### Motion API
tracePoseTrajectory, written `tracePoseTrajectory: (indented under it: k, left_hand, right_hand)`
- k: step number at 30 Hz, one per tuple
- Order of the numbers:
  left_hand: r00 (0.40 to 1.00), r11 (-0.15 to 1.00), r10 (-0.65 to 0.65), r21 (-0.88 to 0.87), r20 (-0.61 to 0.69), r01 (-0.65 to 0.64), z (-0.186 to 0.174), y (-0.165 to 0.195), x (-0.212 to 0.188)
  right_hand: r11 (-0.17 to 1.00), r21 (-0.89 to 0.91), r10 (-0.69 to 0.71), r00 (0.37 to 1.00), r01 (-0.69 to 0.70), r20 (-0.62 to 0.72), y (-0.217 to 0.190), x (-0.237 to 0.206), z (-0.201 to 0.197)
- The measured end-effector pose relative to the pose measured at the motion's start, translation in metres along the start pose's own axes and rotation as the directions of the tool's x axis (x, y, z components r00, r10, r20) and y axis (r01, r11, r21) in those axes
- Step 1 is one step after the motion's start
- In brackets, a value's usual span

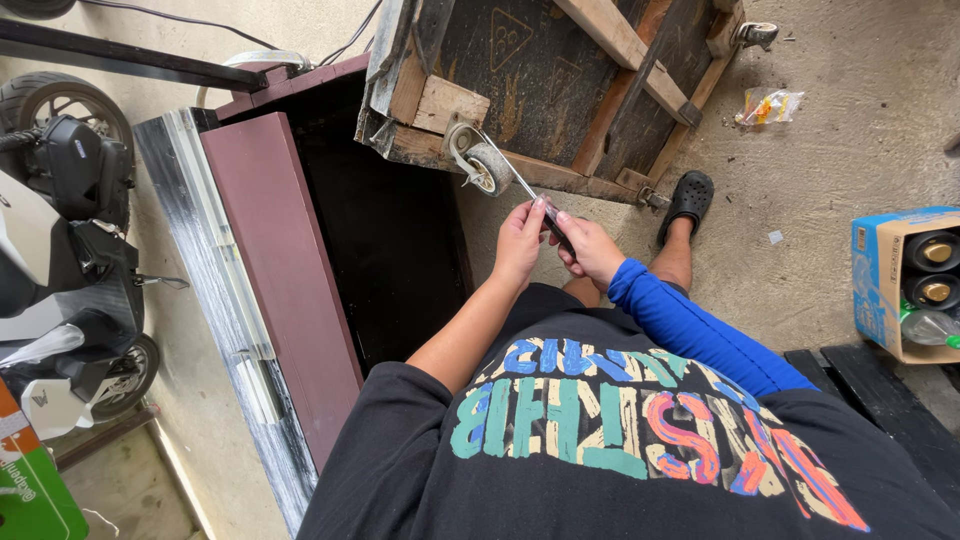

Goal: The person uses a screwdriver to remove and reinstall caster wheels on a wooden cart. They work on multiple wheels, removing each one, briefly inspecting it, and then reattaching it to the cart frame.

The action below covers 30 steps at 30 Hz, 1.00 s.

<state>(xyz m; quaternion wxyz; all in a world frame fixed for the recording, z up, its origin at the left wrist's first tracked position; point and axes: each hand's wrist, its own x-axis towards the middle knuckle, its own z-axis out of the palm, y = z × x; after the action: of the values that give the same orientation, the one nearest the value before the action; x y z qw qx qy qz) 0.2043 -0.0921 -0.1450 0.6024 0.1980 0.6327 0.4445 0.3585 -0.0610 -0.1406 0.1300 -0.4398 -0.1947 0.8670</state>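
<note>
An upturned wooden cart [560, 80] fills the upper middle of the frame, its dark underside and pale timber rails facing the camera, one caster [757, 33] at its upper right corner and another caster [482, 162] at its lower left corner, just above the hands. Left of it a long maroon cabinet [285, 270] lies open along the concrete floor [850, 150], and parked scooters [60, 230] crowd the left edge; a cardboard box [885, 285] with capped bottles sits at the right edge. In the middle of the frame a screwdriver [535, 200] runs from the hands up and left, its thin metal shaft reaching the bracket of the nearer caster. The left hand [520, 240] is curled around the dark handle from the left, fingers closed on it; the right hand [590, 248], in a blue sleeve, pinches the same handle from the right, thumb on top. To work this fastener well, I judge the tip should sit square in the screw head, which is too small to make out here, with the shaft in line with the screw rather than slanted. One hand should press along the shaft while the other turns, so the tip does not slip off toward the wheel.
</note>
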Motion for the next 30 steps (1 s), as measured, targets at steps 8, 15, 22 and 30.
tracePoseTrajectory:
  k: [8,15,22,30]
  left_hand:
    - [0.997,0.995,-0.046,-0.091,-0.057,0.041,0.011,0.019,0.002]
    - [0.993,0.997,-0.065,-0.039,-0.093,0.062,0.008,0.011,0.008]
    - [0.991,1.0,0.006,-0.02,-0.13,-0.009,0.011,0.001,0.014]
    - [0.983,0.985,-0.076,-0.166,-0.166,0.049,0.018,0.0,0.006]
  right_hand:
    - [0.83,0.424,0.058,0.812,-0.362,0.581,-0.016,-0.002,-0.015]
    - [0.939,-0.287,-0.192,0.981,0.19,0.024,0.002,0.009,-0.005]
    - [0.968,-0.196,-0.151,0.988,0.155,0.037,-0.009,-0.001,-0.017]
    - [0.992,0.016,-0.13,0.975,0.129,0.183,-0.018,-0.004,-0.018]
